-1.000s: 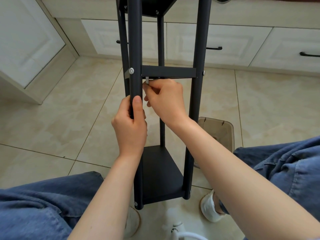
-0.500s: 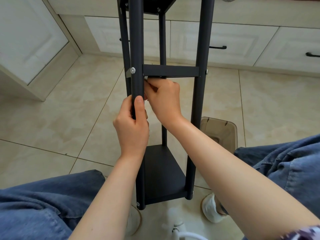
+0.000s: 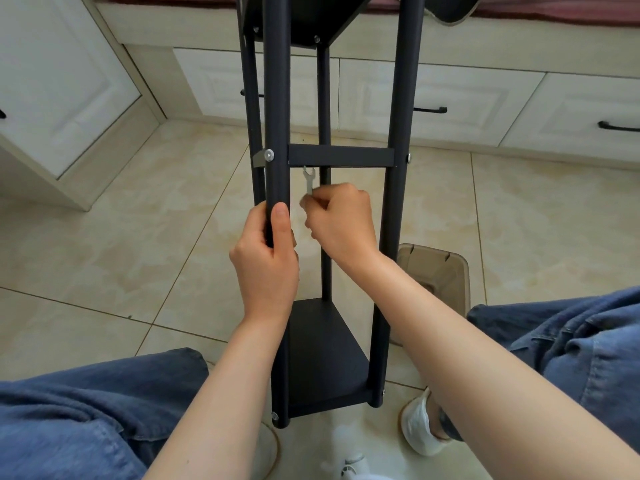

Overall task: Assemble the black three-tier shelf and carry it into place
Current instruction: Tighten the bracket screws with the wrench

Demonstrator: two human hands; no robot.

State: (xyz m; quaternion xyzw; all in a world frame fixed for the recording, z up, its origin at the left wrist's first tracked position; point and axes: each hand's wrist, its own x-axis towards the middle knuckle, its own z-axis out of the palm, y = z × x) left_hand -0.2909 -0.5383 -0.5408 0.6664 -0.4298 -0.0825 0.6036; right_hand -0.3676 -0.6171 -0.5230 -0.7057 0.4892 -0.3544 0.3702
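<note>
- Change noted: the right hand [image 3: 341, 223] has come down from the underside of the middle tier [image 3: 341, 155]. The wrench [image 3: 308, 181], tucked against the post half a second ago, now stands upright in plain sight above the fingertips. Its open end sits just beneath that tier's edge.
- The left hand [image 3: 265, 261] has kept its place on the front post [image 3: 277, 98].
- Surface: the black three-tier shelf [image 3: 325, 355] stands upright on beige floor tiles [image 3: 104, 237], between knees in blue jeans [image 3: 69, 427].
- Room: white drawer fronts [image 3: 433, 98] with dark handles lie beyond the hands. A brown translucent bin [image 3: 436, 271] sits just past the right wrist, and a white shoe [image 3: 420, 424] shows below that forearm.
- Right fingers: curled, pinching the wrench's lower end. Contact with any nut cannot be confirmed.
- Left fingers: wrapped round the post, thumb lying up its front, just beside the right knuckles, not touching.
</note>
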